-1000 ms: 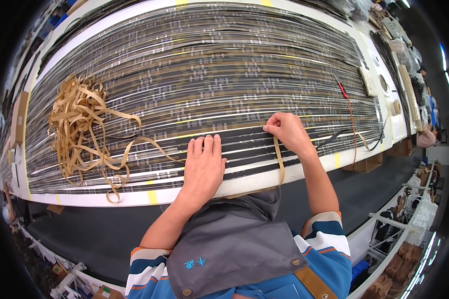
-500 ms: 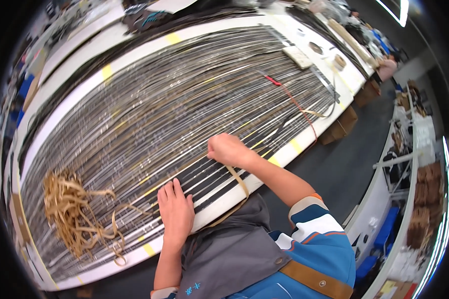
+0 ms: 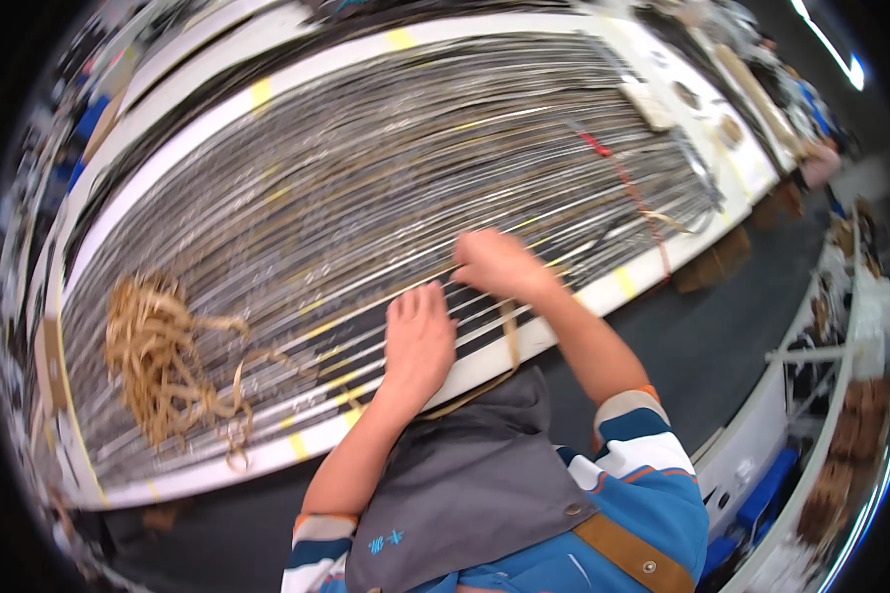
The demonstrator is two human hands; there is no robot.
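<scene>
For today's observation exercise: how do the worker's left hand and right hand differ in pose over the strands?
The left hand lies flat, palm down, fingers spread on the stretched grey strands. The right hand is curled and blurred, with a tan strip trailing from it over the table's white edge. The right hand reaches farther across. Both are bare.

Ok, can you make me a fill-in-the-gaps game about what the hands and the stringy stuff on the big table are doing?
1. The left hand lies ____ on the rows of thin strands.
2. The tangled heap of tan strips sits to the ____ of both hands.
3. A tan strip hangs down from the ____ hand.
4. The white table edge carries ____ marks.

Missing words: flat; left; right; yellow
</scene>
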